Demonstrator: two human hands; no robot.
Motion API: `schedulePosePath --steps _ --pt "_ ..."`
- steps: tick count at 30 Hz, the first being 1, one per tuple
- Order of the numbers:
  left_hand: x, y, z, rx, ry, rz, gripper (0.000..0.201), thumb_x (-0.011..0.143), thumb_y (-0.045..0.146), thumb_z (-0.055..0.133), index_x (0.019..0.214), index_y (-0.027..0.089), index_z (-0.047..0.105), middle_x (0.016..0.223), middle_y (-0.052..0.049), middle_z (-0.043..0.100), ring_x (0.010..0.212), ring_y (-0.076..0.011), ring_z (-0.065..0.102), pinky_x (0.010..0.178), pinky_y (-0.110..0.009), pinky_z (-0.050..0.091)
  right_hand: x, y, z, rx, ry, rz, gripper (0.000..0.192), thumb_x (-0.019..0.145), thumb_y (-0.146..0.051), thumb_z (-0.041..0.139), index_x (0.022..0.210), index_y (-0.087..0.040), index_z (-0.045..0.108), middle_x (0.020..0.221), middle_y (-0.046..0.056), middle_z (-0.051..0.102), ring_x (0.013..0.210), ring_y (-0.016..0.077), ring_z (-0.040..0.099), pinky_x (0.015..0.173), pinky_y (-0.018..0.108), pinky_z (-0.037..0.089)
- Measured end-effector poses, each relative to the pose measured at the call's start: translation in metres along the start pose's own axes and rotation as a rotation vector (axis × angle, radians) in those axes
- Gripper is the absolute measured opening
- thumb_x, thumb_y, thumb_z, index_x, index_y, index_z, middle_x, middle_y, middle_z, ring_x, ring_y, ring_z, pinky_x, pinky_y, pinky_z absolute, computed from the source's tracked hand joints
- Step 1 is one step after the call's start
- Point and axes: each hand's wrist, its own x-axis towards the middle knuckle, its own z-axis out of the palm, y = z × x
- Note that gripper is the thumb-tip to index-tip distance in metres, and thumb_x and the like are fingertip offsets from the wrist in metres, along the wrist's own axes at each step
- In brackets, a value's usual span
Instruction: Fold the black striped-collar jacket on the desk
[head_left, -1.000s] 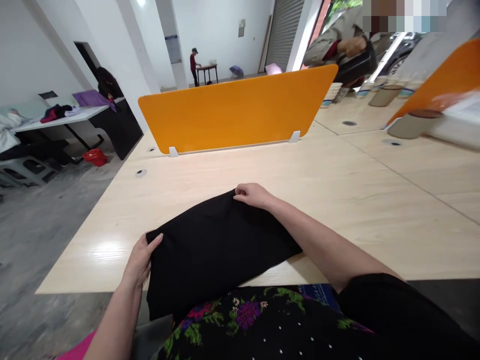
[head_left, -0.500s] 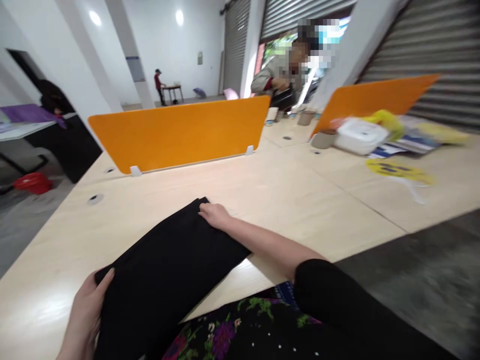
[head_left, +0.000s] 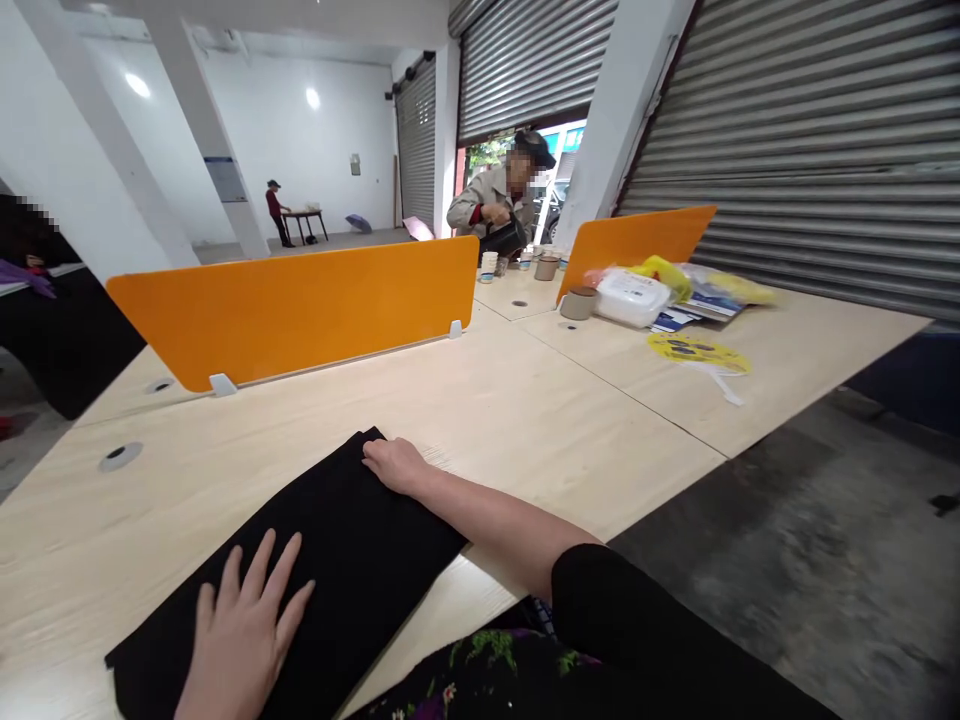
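Black folded cloth (head_left: 322, 560) is lying flat on the pale wooden counter (head_left: 525, 420) now, and we are pressing it with our left hand (head_left: 240, 630), no longer gripping its edge, fingers spread, while our right hand (head_left: 395, 464) is resting loosely curled on the far corner.

Black cloth (head_left: 330, 560) btm edge probably cropped

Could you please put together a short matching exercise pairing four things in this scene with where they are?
Things:
1. left hand
2. right hand
3. round yellow paper fan
4. long orange desk divider

Places:
a. standing upright across the wooden table
b. flat on top of the folded black cloth
c. at the cloth's far corner
d. lying beside the white plastic box

Pairs: 1-b, 2-c, 3-d, 4-a
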Motion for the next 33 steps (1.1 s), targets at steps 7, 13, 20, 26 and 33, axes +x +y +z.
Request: schedulePosePath --steps 7,13,20,26,33 --pt "-0.005 0.004 0.008 0.156 -0.130 -0.060 0.053 0.091 0.047 0.036 0.141 0.031 0.041 0.151 -0.006 0.035 0.138 -0.0369 0.028 0.106 -0.060 0.028 -0.014 -0.004 -0.006 0.173 0.199 -0.108 0.028 0.097 -0.034 0.043 0.117 -0.021 0.058 0.120 0.008 0.062 0.112 0.0194 0.055 0.097 0.037 0.040" --pt "-0.005 0.001 0.008 0.116 -0.114 -0.095 0.053 0.092 0.044 0.036 0.143 0.029 0.037 0.151 -0.008 0.036 0.138 -0.0340 0.028 0.107 -0.060 0.027 -0.045 -0.036 0.014 0.182 -0.091 -0.620 0.065 0.091 -0.062 0.036 0.146 -0.027 0.032 0.152 0.008 0.032 0.142 0.0298 0.018 0.111 0.061 0.009" --pt "-0.001 0.009 0.000 0.039 -0.151 -0.154 0.054 0.092 0.047 0.035 0.142 0.027 0.040 0.152 -0.006 0.034 0.140 -0.0313 0.025 0.111 -0.055 0.021 -0.026 -0.010 0.023 0.107 -0.108 -0.443 0.063 0.094 -0.059 0.033 0.146 -0.024 0.034 0.153 0.007 0.031 0.141 0.0286 0.020 0.113 0.057 0.008" --pt "-0.002 0.018 -0.007 -0.119 -0.117 -0.232 0.051 0.088 0.045 0.046 0.138 0.033 0.046 0.150 -0.004 0.038 0.140 -0.0291 0.026 0.114 -0.051 0.014 -0.019 0.011 0.022 -0.007 -0.119 -0.266 0.062 0.094 -0.058 0.030 0.147 -0.026 0.032 0.154 0.007 0.027 0.139 0.0330 0.025 0.109 0.059 0.019" --pt "-0.008 0.029 -0.015 -0.141 -0.105 -0.234 0.049 0.089 0.045 0.047 0.137 0.031 0.047 0.147 -0.005 0.042 0.139 -0.0263 0.030 0.114 -0.047 0.018 -0.026 0.012 0.035 -0.067 -0.086 -0.275 0.061 0.095 -0.056 0.029 0.145 -0.023 0.036 0.152 0.007 0.032 0.137 0.0331 0.030 0.105 0.053 0.031"
